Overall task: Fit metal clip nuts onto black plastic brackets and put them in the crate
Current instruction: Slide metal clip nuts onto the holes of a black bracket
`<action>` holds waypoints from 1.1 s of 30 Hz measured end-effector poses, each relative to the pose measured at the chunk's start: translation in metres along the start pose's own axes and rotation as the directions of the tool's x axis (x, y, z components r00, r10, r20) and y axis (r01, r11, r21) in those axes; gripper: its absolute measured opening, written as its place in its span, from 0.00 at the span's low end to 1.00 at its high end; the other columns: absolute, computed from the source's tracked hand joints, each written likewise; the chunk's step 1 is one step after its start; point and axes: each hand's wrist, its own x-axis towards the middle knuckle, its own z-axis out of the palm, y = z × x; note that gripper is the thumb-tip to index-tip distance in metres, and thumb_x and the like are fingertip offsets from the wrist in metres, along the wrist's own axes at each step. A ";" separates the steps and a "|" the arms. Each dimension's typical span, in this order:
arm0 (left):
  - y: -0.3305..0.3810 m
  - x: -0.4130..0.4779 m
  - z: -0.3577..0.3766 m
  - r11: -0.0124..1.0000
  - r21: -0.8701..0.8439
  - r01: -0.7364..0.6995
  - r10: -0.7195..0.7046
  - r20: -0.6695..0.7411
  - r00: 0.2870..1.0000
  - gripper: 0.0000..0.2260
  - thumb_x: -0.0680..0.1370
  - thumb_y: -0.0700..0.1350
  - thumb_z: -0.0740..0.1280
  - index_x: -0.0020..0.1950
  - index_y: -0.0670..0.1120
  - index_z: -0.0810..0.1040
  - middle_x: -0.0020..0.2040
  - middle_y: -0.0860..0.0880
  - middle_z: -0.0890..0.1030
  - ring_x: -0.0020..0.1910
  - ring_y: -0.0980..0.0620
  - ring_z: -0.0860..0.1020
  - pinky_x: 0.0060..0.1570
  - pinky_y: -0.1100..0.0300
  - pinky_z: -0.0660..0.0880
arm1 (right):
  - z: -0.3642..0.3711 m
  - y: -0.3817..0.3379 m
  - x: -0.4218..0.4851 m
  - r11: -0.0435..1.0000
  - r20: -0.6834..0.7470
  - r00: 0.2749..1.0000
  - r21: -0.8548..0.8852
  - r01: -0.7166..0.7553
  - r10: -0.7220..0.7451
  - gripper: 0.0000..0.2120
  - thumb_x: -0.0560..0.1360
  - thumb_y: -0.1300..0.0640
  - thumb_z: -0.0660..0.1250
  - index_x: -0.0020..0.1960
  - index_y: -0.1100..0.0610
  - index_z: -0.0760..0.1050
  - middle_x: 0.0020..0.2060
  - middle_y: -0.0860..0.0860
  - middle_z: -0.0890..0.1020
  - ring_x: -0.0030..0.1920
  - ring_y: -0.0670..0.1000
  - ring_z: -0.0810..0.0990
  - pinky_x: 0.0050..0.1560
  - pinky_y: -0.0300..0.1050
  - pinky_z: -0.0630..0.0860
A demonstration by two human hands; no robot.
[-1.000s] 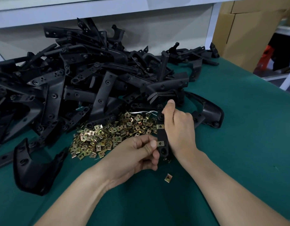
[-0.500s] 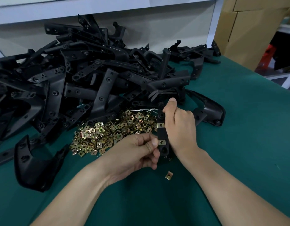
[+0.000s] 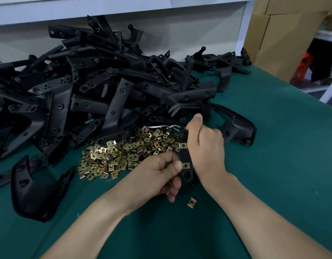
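My right hand [image 3: 204,146] grips a black plastic bracket [image 3: 184,156] and holds it upright over the green table. Two brass clip nuts sit on the bracket, an upper one [image 3: 183,145] and a lower one [image 3: 185,165]. My left hand [image 3: 161,174] pinches the bracket's left edge, thumb tip against the lower clip nut. A heap of loose brass clip nuts [image 3: 124,154] lies just left of the hands. One stray clip nut [image 3: 191,202] lies on the table below them. No crate is in view.
A big tangled pile of black plastic brackets [image 3: 96,86] fills the table's back and left. One curved black part [image 3: 36,187] lies at the front left, another [image 3: 240,128] behind my right hand. Cardboard boxes [image 3: 284,34] stand beyond the table's right edge.
Both hands keep their hold on the bracket; the camera view has shifted slightly. The left thumb stays at the lower clip nut.
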 end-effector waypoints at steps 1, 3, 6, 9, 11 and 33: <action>0.000 0.000 0.000 1.000 0.001 -0.006 0.006 -0.005 1.000 0.09 0.79 0.50 0.63 0.40 0.48 0.75 0.30 0.48 0.76 0.29 0.53 0.75 0.30 0.61 0.75 | 0.000 0.000 0.000 1.000 -0.001 1.000 -0.004 0.001 -0.001 0.33 0.82 0.49 0.45 0.35 0.66 0.79 0.27 0.59 0.81 0.31 0.62 0.79 0.39 0.57 0.77; -0.001 -0.001 -0.001 1.000 0.004 -0.014 0.014 -0.010 1.000 0.09 0.79 0.50 0.63 0.43 0.46 0.74 0.30 0.49 0.76 0.30 0.53 0.75 0.31 0.62 0.75 | 0.000 0.000 0.000 1.000 -0.010 1.000 0.007 -0.002 0.002 0.33 0.83 0.49 0.46 0.37 0.65 0.81 0.28 0.59 0.82 0.32 0.62 0.80 0.40 0.57 0.78; -0.002 -0.002 -0.002 0.999 -0.043 0.001 -0.001 0.003 1.000 0.09 0.79 0.51 0.63 0.46 0.45 0.75 0.31 0.49 0.77 0.31 0.53 0.76 0.33 0.61 0.76 | -0.002 -0.002 0.002 1.000 -0.019 1.000 0.021 0.002 -0.001 0.32 0.83 0.48 0.46 0.37 0.64 0.82 0.29 0.59 0.82 0.33 0.61 0.81 0.40 0.56 0.78; -0.001 -0.001 -0.004 0.996 -0.091 0.022 -0.019 0.027 0.999 0.09 0.79 0.51 0.63 0.44 0.49 0.79 0.33 0.48 0.78 0.33 0.52 0.77 0.35 0.60 0.77 | -0.004 -0.001 0.005 1.000 -0.012 1.000 0.015 0.009 -0.009 0.33 0.83 0.48 0.46 0.34 0.65 0.79 0.27 0.58 0.80 0.30 0.61 0.79 0.37 0.57 0.77; -0.001 0.000 -0.004 0.991 -0.130 0.027 -0.020 0.052 0.998 0.11 0.80 0.50 0.62 0.42 0.51 0.80 0.35 0.47 0.79 0.34 0.52 0.77 0.36 0.60 0.77 | -0.005 0.000 0.006 1.000 -0.011 1.000 0.015 0.007 -0.007 0.33 0.83 0.48 0.46 0.31 0.66 0.76 0.25 0.58 0.79 0.29 0.61 0.78 0.36 0.58 0.76; -0.005 -0.003 -0.003 0.996 -0.080 -0.043 0.044 0.012 0.999 0.09 0.78 0.51 0.64 0.41 0.48 0.77 0.30 0.49 0.76 0.30 0.52 0.75 0.32 0.62 0.75 | 0.000 -0.007 -0.001 0.992 -0.050 0.999 0.124 0.020 -0.014 0.30 0.82 0.52 0.49 0.34 0.67 0.79 0.27 0.57 0.81 0.31 0.60 0.80 0.38 0.52 0.74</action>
